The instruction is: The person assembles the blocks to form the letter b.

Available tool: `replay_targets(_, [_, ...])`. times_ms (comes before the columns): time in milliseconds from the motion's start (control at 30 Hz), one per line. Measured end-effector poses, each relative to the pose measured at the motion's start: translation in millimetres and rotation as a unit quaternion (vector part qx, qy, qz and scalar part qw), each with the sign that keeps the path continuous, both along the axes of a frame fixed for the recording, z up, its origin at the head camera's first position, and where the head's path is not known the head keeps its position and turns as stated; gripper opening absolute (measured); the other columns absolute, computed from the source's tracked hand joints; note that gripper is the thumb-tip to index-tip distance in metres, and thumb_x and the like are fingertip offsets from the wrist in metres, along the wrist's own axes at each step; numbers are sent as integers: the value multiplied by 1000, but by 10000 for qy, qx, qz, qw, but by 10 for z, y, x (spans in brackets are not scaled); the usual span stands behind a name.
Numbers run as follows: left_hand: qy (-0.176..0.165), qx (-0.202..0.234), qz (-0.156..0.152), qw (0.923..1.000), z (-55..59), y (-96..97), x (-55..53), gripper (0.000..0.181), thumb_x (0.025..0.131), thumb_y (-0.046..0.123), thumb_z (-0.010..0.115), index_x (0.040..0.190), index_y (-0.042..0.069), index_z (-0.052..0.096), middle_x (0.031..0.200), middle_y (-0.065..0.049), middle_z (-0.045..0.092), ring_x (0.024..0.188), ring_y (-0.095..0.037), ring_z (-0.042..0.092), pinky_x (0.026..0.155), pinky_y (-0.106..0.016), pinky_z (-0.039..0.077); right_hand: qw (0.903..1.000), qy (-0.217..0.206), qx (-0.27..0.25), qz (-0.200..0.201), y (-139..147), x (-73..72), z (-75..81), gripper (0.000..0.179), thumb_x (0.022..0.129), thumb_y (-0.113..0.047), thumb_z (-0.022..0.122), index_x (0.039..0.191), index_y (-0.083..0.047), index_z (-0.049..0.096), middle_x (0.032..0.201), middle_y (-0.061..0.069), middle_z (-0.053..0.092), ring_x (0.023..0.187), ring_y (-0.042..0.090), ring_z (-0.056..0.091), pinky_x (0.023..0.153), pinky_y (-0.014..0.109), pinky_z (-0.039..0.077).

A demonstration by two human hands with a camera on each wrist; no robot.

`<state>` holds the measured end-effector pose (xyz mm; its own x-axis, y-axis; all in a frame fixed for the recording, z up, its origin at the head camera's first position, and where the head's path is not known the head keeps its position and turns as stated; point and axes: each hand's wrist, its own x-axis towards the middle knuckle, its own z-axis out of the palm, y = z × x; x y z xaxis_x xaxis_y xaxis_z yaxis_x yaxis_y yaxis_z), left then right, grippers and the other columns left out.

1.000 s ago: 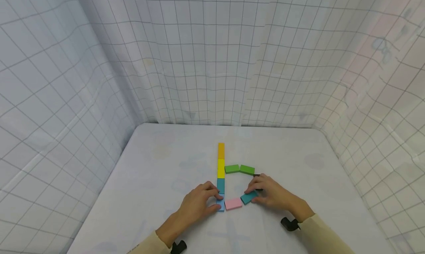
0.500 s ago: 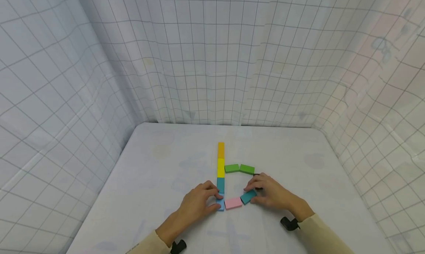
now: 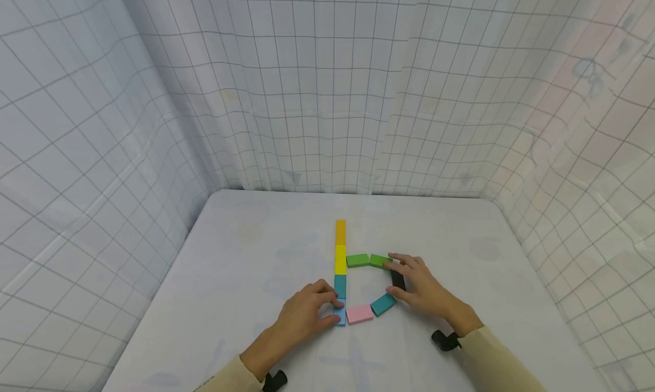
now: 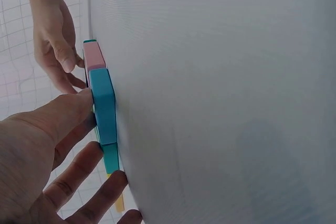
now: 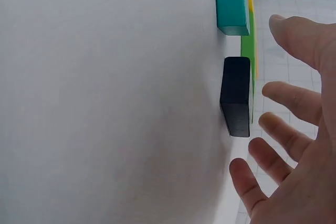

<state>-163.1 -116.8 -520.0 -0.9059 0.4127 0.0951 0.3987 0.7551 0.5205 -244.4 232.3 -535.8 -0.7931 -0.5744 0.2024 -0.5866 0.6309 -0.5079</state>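
Observation:
Flat coloured blocks lie on the white tabletop. My left hand rests its thumb and fingertips on the light blue block, at the near end of a straight row. Above it in the row are a teal block, a yellow block and an orange block. My right hand hovers with spread fingers over the black block, apart from it in the right wrist view. A curve right of the row holds two green blocks, the black one, a darker teal block and a pink block.
White cloth with a grid pattern hangs round the back and both sides of the table. Black wrist-camera mounts sit at both wrists, by the beige sleeves.
My right hand has let go of the darker teal block, spread its fingers and shifted up over the black block, which shows more fully. My left hand stays in place.

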Motion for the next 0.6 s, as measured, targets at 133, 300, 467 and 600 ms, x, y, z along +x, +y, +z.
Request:
replay_targets(133, [14,-7,-17,10000,-12,1,-6,19,97,28,99,114,25,91,124,6,75,111,-17,72,88,-32,65,9998,-132,106,-53,-22,-10,-14,64,110,-32,83,165,-6,64,176,22,55,151,52,53,118,77,51])
replay_targets(300, [59,-13,-16,10000,-21,3,-7,19,97,29,99,114,25,91,124,6,75,111,-17,72,88,-32,65,9995,-185,236,-97,-43,-11,-28,66,110,-32,84,166,-6,63,175,23,56,152,53,53,120,78,49])
replay_targets(467, [61,-28,12,10000,-15,3,-2,19,96,29,99,113,25,92,124,6,75,111,-18,73,88,-33,65,9992,-270,242,-136,-49,2,-42,66,109,-32,84,167,-8,64,175,21,55,152,52,53,120,78,49])
replay_targets(600, [55,-56,16,10000,-4,4,1,19,97,30,99,114,25,92,124,6,75,111,-18,73,89,-33,65,9990,-315,263,-175,-48,16,-47,65,110,-35,84,167,-10,64,177,18,55,152,49,53,120,75,51])
